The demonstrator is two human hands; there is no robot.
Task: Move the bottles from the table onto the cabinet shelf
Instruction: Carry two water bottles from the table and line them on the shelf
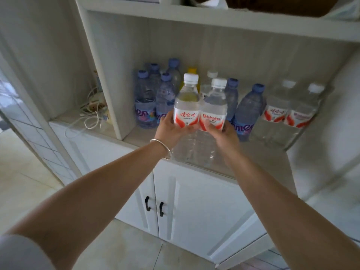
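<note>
A grey sleeve at 7 o'clock is nearest, with both bare forearms reaching away from it toward the cabinet shelf. The left hand, a silver bangle on its wrist, has its grip closed round the lower half of a clear white-capped bottle with a red and white label. The right hand grips a matching bottle the same way. The two bottles stand upright and touch side by side at the centre of view, over the front part of the shelf; whether their bases rest on it cannot be told.

Behind them, from 10 to 11 o'clock, a cluster of blue-capped bottles stands on the shelf, with a yellow-capped bottle near 12. Two more blue-capped bottles stand at 1 o'clock, and a wrapped pack of red-labelled bottles at 2 to 3 o'clock. Cables lie in the left compartment at 9 o'clock. The cabinet doors with black handles are shut at 6 o'clock.
</note>
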